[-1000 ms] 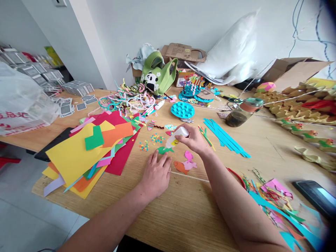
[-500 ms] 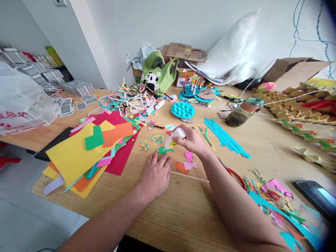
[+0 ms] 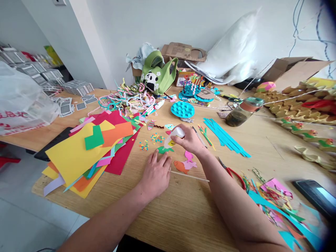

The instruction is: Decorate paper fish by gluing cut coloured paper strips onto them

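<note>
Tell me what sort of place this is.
Probably a paper-craft worktable in a home or small workshop. Stacked coloured paper sheets and a tangle of pipe cleaners cover the wooden table, and the right hand tips a glue bottle over a green cutout.

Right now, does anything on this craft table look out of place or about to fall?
Yes. The stack of coloured paper sheets is fanned out askew, and its lowest sheets hang over the table's near edge. The glass jar at the far right lies on its side.
</note>
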Demonstrator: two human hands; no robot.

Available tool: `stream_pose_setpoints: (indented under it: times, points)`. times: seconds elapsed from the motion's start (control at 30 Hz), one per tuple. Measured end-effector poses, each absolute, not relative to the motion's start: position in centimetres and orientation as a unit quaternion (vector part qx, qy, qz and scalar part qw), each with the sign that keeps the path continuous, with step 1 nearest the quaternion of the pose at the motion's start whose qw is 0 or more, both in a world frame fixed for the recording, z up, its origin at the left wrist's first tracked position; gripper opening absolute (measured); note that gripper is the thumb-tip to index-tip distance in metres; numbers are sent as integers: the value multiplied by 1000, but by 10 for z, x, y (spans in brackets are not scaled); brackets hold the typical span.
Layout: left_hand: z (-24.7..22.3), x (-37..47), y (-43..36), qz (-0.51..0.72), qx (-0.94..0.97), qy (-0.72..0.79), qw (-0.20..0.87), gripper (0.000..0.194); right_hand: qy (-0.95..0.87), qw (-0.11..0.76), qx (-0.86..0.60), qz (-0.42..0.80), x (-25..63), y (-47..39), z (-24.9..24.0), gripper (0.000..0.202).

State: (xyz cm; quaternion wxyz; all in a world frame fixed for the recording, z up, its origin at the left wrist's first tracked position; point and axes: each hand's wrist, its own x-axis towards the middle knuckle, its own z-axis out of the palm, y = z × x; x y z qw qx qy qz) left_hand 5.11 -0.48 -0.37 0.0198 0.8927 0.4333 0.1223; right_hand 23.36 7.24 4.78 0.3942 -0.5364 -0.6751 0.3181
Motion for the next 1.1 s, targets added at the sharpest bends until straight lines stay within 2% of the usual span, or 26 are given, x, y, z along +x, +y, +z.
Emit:
stream_pose_setpoints:
  times: [0.8, 1.1]
  points:
    - [-8, 50, -6, 144, 887, 438, 31, 41, -690, 372, -556, 275, 230, 71, 54, 22]
    - [-8, 50, -5, 140, 888, 437, 30, 42, -701, 361, -540, 295, 231, 70, 54, 24]
